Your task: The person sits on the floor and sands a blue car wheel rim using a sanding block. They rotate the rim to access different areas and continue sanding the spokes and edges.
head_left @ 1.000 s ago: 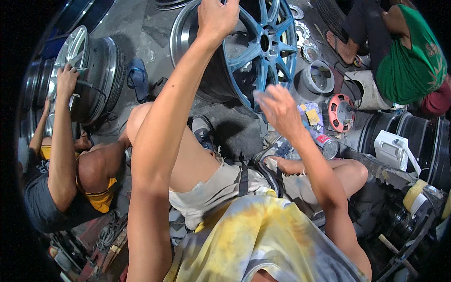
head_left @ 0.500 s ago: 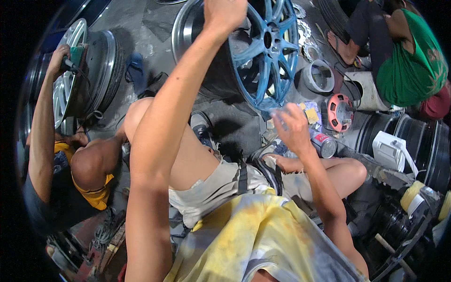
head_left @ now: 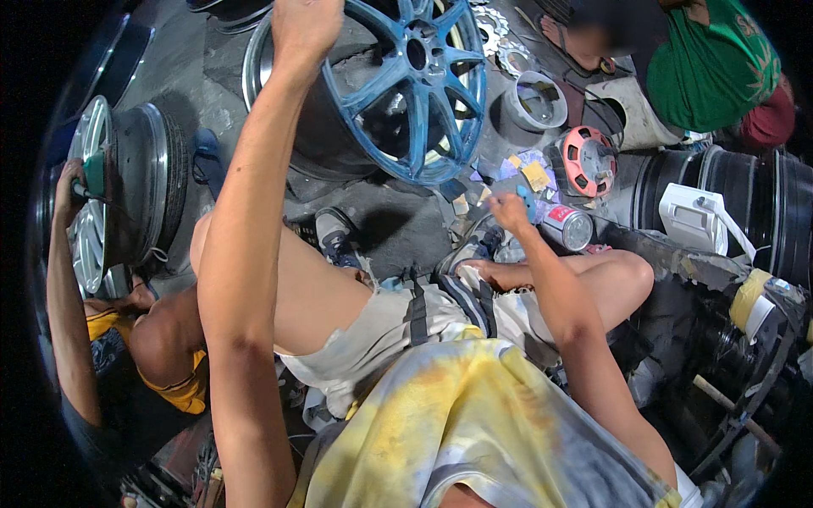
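Observation:
A large alloy wheel [head_left: 421, 102] with blue-smeared spokes stands on the floor ahead of me, its face turned to the right. My left hand [head_left: 309, 32], cut off by the top edge, is closed over the wheel's upper left rim. Low and to the right, my right hand [head_left: 511, 212] has its fingers drawn together beside small scraps of sandpaper [head_left: 535, 176]. Whatever those fingers hold, if anything, is hidden. Against that hand lies a small blue piece [head_left: 526, 201]. Just right of it a drink can [head_left: 567, 227] lies tipped over.
A water-filled bucket [head_left: 535, 100] and a red-and-black ring-shaped part [head_left: 589, 161] stand to the right. A white box [head_left: 693, 218] rests on black rims. At left, another person's hand [head_left: 69, 193] holds a green tool against a silver wheel [head_left: 90, 195]. A person in green [head_left: 716, 72] crouches far right.
The view has shifted, moving the scene left and slightly up. My right hand has come away from the wheel's lower edge to the scraps, its spread fingers now closed. My left stays on the rim.

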